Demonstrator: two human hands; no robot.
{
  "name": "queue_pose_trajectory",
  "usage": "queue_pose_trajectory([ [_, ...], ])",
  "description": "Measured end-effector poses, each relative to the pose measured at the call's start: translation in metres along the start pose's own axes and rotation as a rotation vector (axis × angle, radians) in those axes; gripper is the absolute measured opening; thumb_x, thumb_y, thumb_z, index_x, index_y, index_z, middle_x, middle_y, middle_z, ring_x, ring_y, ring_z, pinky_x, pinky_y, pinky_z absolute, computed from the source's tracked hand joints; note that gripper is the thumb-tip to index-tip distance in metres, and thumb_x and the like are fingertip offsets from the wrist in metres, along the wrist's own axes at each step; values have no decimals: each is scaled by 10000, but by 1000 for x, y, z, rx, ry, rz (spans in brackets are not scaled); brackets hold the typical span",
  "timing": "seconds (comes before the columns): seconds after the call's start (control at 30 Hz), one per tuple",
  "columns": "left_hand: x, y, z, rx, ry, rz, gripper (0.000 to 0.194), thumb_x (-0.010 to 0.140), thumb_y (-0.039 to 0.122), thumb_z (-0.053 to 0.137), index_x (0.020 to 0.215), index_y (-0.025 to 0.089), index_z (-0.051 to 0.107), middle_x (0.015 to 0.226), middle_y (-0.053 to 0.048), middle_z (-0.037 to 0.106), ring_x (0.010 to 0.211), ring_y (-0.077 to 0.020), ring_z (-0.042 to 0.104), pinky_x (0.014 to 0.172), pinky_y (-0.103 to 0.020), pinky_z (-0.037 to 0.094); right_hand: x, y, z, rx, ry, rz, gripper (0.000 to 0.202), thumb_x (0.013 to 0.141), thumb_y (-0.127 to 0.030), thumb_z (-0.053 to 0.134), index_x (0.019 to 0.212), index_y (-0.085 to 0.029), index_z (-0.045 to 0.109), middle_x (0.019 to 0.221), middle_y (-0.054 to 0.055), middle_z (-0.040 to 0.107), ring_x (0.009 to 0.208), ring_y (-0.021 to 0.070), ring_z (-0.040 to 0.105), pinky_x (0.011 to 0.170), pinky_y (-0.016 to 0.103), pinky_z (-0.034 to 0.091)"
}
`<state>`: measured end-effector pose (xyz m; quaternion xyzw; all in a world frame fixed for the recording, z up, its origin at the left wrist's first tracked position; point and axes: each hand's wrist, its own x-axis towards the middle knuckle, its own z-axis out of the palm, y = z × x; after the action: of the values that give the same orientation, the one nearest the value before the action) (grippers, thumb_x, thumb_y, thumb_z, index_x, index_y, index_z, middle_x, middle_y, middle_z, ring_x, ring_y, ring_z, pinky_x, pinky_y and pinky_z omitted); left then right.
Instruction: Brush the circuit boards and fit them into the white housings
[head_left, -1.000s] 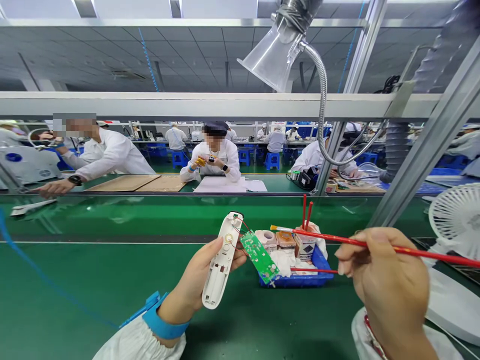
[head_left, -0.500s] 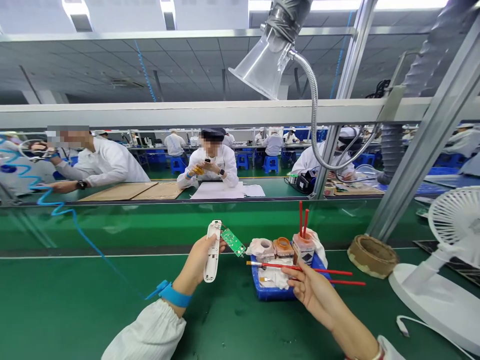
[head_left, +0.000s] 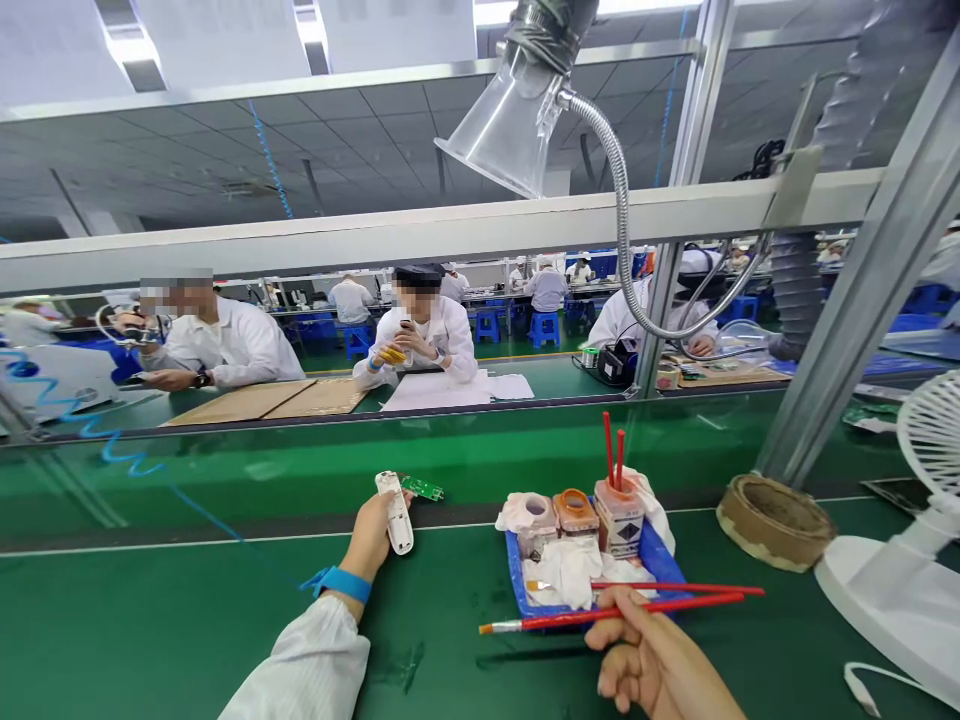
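Observation:
My left hand (head_left: 370,537) grips a long white plastic housing (head_left: 397,520), tilted over the bench. A green circuit board (head_left: 421,488) sticks out beside its upper end, past my fingertips. Between the thumb and fingers of my right hand (head_left: 637,650) is a red-handled paintbrush (head_left: 547,619), its bristles pointing left. A second brush (head_left: 705,588) lies across the blue tray (head_left: 519,580) just behind it. Crumpled white tissue (head_left: 564,572) fills the front of that tray, and several small bottles stand at its back, one bottle (head_left: 619,520) with two red handles upright in it.
A brown tape roll (head_left: 775,520) and a white fan (head_left: 862,590) are at the right. Above hangs a clear extraction hood (head_left: 499,125) with a metal gooseneck (head_left: 622,200). A coiled blue cord (head_left: 127,460) runs at the left. Co-workers in white sit across the conveyor.
My left hand has moved left with the housing and board. My right hand has come lower and nearer, carrying the brush clear of the tray's middle. The view has tilted slightly.

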<state>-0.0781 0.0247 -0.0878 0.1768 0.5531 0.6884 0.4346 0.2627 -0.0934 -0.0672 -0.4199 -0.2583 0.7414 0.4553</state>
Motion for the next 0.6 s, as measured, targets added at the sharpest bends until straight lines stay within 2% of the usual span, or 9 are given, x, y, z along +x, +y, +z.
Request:
queue_pose_trajectory([
  [0.1,17,-2,18,-7,1,-29,177,865,263,518,919,107,582,844,-36,620,688,-117,597,622,-276,513,-2,7,0,26,-15,48,516,585,-505,751,842,-150,480,641,32,654,396,120,562,348,177,399],
  [0.2,31,-10,47,-22,-18,-43,219,868,285,510,1000,119,566,914,-49,609,736,-131,598,642,-294,517,-4,8,3,47,-39,53,523,615,-558,709,848,-150,481,617,24,646,390,112,561,347,159,377],
  [0.37,36,-33,92,-6,-122,-82,223,864,284,517,1004,118,565,925,-52,607,746,-134,597,645,-298,519,-3,6,1,102,-36,46,418,675,-478,699,815,-146,487,537,14,619,371,94,547,343,132,345],
  [0.47,33,-41,101,6,-178,-76,193,863,273,520,954,113,578,885,-42,615,723,-126,599,635,-288,518,1,5,-4,157,-18,33,450,633,-484,726,823,-156,485,592,14,637,372,107,548,340,161,367],
  [0.6,35,-42,96,3,-190,-49,171,869,258,512,912,108,580,845,-33,619,705,-120,602,630,-280,518,5,-1,-8,191,41,28,526,586,-486,757,907,-172,483,792,28,671,404,121,577,348,187,390],
])
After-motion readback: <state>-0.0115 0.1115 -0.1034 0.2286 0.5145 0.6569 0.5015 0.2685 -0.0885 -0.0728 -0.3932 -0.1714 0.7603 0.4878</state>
